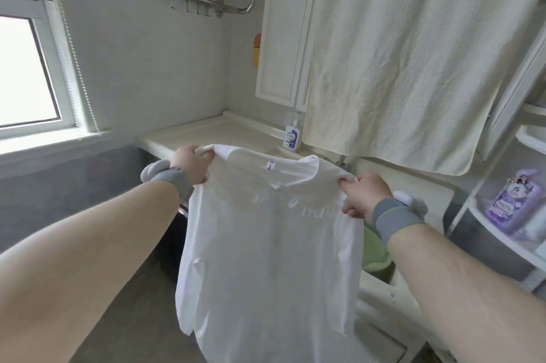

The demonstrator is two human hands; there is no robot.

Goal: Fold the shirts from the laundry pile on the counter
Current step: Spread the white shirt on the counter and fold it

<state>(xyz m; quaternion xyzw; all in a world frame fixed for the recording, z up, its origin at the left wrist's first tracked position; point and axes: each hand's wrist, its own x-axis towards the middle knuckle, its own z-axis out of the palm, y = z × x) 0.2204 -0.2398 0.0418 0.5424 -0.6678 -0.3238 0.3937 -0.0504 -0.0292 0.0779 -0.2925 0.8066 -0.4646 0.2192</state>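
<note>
While both my arms reach forward, my left hand [192,163] pinches one shoulder of a white shirt [266,244], fingers curled round the bunched cloth, and my right hand [362,195] grips the other shoulder. Grey wristbands wrap both wrists. Between my hands the shirt hangs in the air, neck label showing. Just beyond my hands lies the cream counter [206,132], with a soap bottle [292,135] standing beneath a hanging towel [413,52].
</note>
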